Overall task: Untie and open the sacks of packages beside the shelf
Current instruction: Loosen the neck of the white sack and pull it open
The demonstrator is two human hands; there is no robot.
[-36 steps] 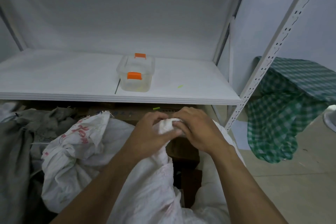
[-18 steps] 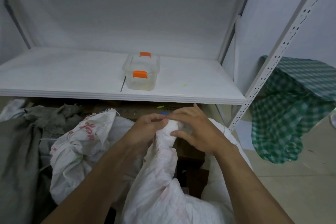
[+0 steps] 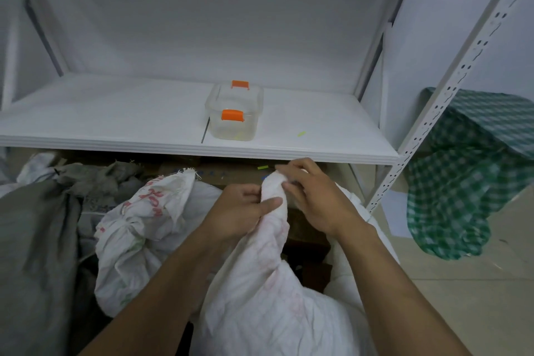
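While I hold the twisted neck of the white sack, the tie itself is hidden from me, so I cannot tell if it is a knot or a string. The sack stands just in front of the shelf, below its front edge and toward its right post. My left grip is clenched round the neck, with the thumb pressed on the cloth. My right grip pinches the top end of the neck, close under the shelf edge.

I judge that there are some dangers from here. If I pull the wrong end, the knot may become tighter instead of looser. If I pull too strongly, the woven cloth may fray or tear. If the neck gives way suddenly, my right grip may knock against the shelf edge, or the full sack may lean away from the shelf and let its content fall out. The second sack, the one with red print, lies below the shelf more toward its left end. It looks tied also, and it is close to mine, so its cloth could get caught in my pull.
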